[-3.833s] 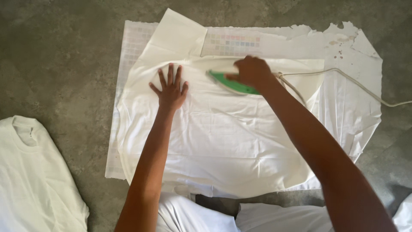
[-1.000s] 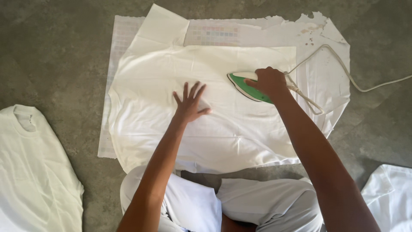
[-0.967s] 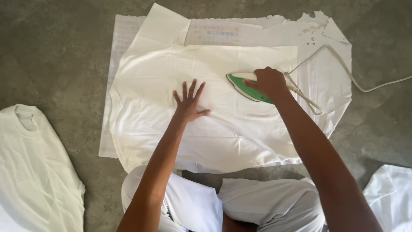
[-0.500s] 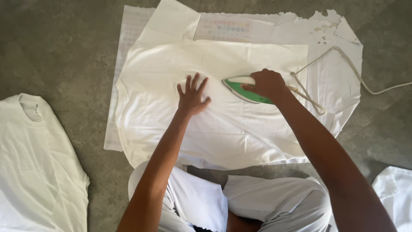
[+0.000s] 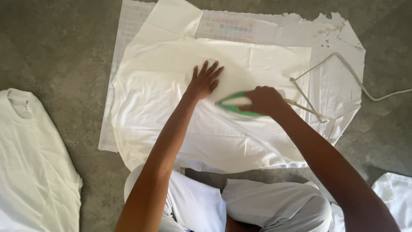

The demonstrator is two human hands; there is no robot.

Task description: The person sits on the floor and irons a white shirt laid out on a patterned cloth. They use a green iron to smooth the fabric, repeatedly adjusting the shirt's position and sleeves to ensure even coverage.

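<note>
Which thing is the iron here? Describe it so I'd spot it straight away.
Find the big white shirt spread flat over a pale sheet on the grey floor. Near its middle, the right hand grips the iron, just beside the flat left hand. It is the only green thing among all the white cloth, and a pale cord trails from it.

No packages, labels, signs or screens.
</note>
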